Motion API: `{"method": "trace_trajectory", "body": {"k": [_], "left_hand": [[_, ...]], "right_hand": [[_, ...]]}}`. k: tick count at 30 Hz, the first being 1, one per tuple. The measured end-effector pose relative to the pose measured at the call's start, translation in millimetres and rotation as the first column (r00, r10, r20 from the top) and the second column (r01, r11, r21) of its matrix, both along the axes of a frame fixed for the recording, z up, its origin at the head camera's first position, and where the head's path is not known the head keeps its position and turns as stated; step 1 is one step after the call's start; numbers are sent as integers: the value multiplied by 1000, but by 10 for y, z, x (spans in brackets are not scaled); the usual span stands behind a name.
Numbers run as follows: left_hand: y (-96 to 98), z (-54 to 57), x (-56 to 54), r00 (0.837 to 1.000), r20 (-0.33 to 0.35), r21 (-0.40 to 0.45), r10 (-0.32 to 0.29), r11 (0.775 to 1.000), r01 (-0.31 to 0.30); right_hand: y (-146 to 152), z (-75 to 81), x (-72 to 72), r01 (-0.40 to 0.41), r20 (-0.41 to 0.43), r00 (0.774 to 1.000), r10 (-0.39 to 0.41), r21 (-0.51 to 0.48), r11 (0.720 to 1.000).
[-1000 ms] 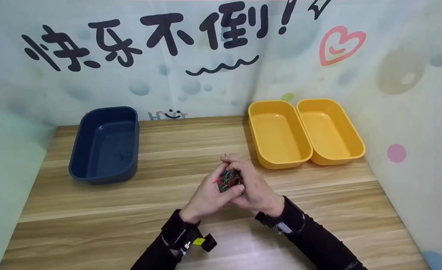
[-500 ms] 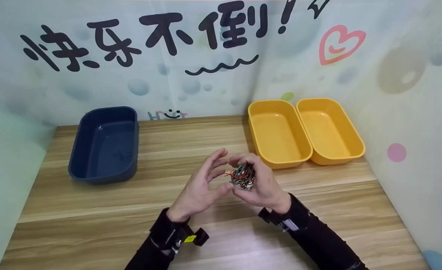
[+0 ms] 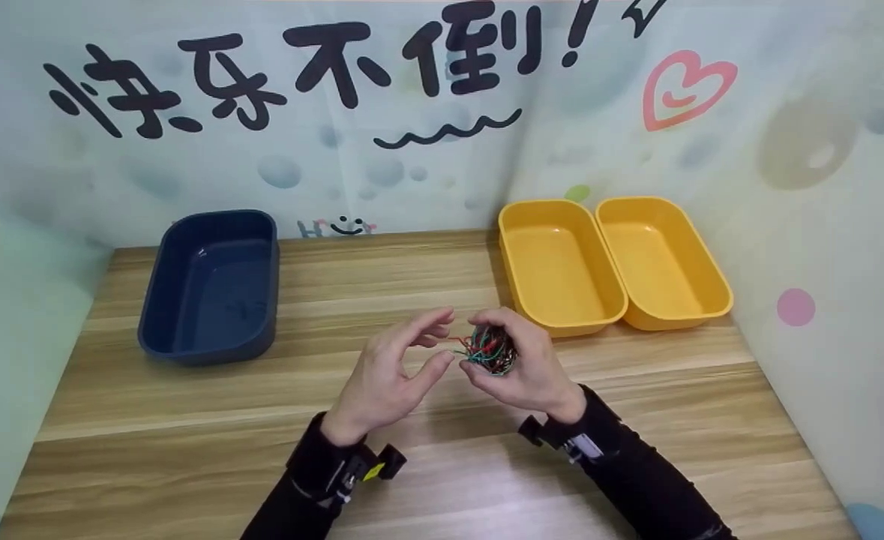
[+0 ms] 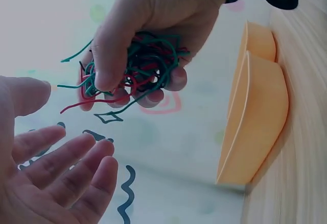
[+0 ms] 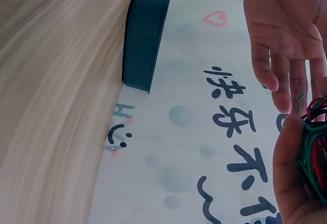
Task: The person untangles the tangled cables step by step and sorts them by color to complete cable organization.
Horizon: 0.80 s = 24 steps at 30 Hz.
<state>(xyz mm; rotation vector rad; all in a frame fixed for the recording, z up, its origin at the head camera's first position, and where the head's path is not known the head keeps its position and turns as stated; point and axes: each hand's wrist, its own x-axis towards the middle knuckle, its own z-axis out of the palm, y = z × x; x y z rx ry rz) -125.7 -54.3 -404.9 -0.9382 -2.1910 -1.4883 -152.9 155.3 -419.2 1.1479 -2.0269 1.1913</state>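
Observation:
A tangled bundle of thin wires (image 3: 492, 351) in red, green and black sits in my right hand (image 3: 535, 367), whose fingers and thumb curl round it. Loose wire ends stick out on its left side. My left hand (image 3: 385, 375) is just left of the bundle, its fingers relaxed and spread, with nothing in its palm. In the left wrist view the wires (image 4: 148, 66) bulge out between the right thumb and fingers, and a green end points toward the left thumb tip. The right wrist view shows the left palm (image 5: 288, 25) beyond the wires (image 5: 314, 147).
A dark blue bin (image 3: 209, 289) stands at the back left of the wooden table (image 3: 187, 435). Two yellow bins, the nearer one (image 3: 561, 262) and its neighbour (image 3: 663, 259), stand side by side at the back right. A printed backdrop (image 3: 412, 172) rises behind the table.
Both hands were cupped together round the wire bundle. The left hand has since drawn away to the left and opened, while the right hand has shifted slightly right with the bundle.

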Motion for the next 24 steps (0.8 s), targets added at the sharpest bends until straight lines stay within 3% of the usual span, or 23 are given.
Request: {"method": "trace_trajectory", "body": {"k": [3, 11, 14, 21, 24], "left_hand": [[10, -18, -11, 997, -74, -38, 29, 999, -32], [23, -31, -18, 982, -183, -109, 52, 991, -73], [30, -49, -29, 965, -250, -151, 73, 982, -114], [38, -100, -64, 906, -411, -240, 96, 948, -209], [38, -115, -70, 898, -431, -267, 91, 938, -223]], "right_hand": [[-1, -7, -5, 4, 9, 1000, -4, -2, 1000], [-3, -16, -14, -10, -16, 1000, 10, 1, 1000], [-12, -19, -12, -21, -1, 1000, 21, 4, 1000], [-18, -62, -26, 8, 5, 1000, -8, 46, 999], [-15, -87, -40, -5, 7, 1000, 5, 56, 998]]}}
